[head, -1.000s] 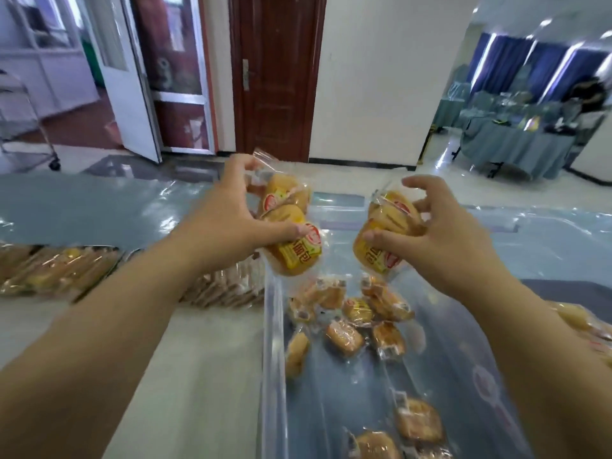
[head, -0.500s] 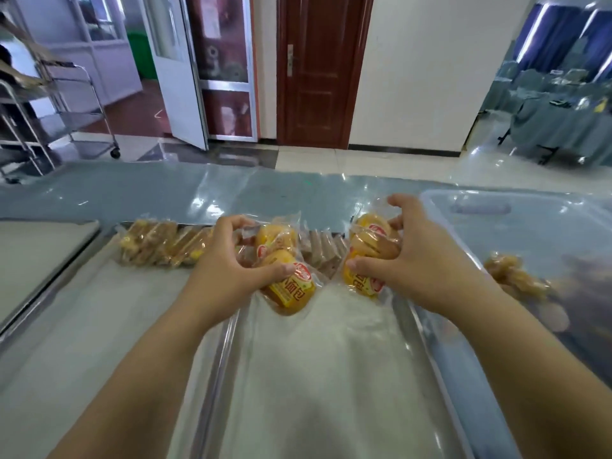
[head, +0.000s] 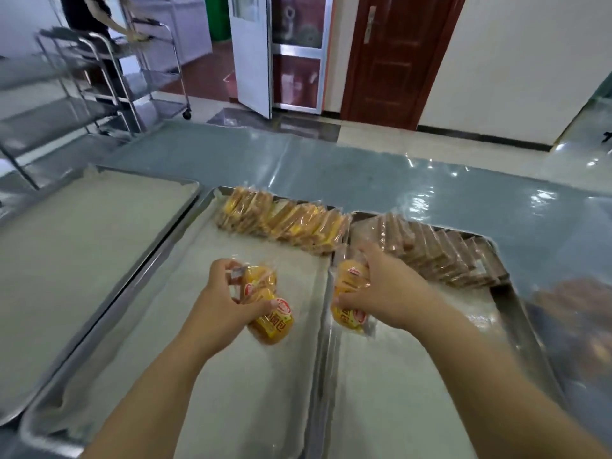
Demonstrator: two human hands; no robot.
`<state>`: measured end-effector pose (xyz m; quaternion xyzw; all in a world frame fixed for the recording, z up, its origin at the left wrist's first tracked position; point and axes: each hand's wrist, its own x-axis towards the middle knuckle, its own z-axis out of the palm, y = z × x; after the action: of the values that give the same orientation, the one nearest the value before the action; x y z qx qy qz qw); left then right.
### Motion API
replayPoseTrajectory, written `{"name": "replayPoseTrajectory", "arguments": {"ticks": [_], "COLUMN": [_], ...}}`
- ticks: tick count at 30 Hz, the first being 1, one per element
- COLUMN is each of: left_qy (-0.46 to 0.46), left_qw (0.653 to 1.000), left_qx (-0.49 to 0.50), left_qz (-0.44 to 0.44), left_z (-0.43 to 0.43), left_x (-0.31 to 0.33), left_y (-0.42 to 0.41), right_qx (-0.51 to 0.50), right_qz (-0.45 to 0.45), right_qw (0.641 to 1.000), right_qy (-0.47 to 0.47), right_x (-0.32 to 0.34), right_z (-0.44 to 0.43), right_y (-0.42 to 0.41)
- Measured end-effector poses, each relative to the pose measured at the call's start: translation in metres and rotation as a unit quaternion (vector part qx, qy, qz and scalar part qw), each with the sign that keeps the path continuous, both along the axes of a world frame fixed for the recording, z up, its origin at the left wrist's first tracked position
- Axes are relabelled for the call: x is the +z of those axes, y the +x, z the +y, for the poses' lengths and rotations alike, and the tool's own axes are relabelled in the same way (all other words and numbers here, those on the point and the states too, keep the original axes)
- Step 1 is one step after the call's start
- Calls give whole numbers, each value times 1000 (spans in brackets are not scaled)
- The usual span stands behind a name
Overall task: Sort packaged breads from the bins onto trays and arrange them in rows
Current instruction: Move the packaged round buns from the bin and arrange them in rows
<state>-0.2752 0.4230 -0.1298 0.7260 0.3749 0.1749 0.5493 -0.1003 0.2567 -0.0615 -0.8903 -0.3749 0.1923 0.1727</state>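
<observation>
**Both hands carry wrapped buns over paper-lined steel trays**

Head view: the left hand (head: 228,299) has its fingers and thumb curled round a cluster of round golden buns (head: 268,306) in glossy clear wrappers with red-and-yellow labels. It holds them above the middle tray (head: 238,392), a shallow metal pan lined with matte white paper. The right hand (head: 387,293) clasps a second bundle of the same buns (head: 347,303) over the near left edge of the right tray (head: 381,409); whether either bundle touches the paper cannot be told. A row of flat, yellow-wrapped slices (head: 281,223) stands on edge along the middle tray's far end. Brown wrapped slices (head: 443,253) overlap in a row across the right tray's far corner. The left tray (head: 99,243) shows only its paper. All sit on a table under shiny blue-grey film (head: 331,167).
</observation>
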Motion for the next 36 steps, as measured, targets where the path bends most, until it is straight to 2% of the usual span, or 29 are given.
{"name": "replayPoseTrajectory", "arguments": {"ticks": [8,13,18,27,36], "left_qy": [-26,-17,8,57,77], "left_qw": [999,1000,1000,996,994], "left_qx": [16,13,14,17,33], "left_qz": [11,1,5,63,73], "left_z": [127,221,298,422,496], "left_x": [-28,-27,-22,-35,-63], "left_y": [-64,-98,-111,-70,-4], "right_qx": [-9,-68,-69,-49,6], "right_qz": [30,83,104,112,158], "right_qw": [1000,992,985,984,984], "right_qy": [5,65,116,133,89], "right_x": [-34,-51,-58,-71,-108], "right_z": [133,216,291,419,524], "right_y": [-57,-101,-123,-87,-41]}}
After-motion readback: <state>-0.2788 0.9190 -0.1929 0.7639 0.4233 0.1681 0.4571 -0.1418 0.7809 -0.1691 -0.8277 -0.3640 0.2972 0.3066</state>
